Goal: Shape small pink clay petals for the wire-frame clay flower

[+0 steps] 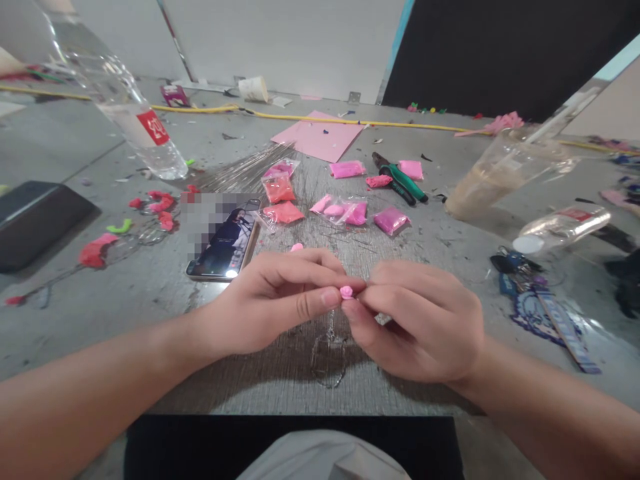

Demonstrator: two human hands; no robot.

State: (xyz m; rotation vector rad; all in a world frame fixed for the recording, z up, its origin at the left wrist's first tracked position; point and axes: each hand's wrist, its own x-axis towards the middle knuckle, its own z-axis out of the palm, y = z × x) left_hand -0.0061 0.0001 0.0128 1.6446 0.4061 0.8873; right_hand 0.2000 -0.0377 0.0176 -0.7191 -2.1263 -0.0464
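Observation:
A small pink bead-like piece [346,292] sits between the fingertips of both hands, just above the grey table [150,280]. My left hand [280,297] pinches it from the left with thumb and fingers curled. My right hand [420,320] pinches it from the right, fingers closed. A thin wire loop [329,357] hangs below the piece onto the table. Another small pink piece [297,247] lies just beyond my left hand.
Several small bags of pink and red bits [345,212] lie mid-table beside a phone [225,243] and green-handled pliers [403,181]. A water bottle [125,113] stands far left, a plastic cup [493,177] and a lying bottle [563,227] right, keys [520,267] near.

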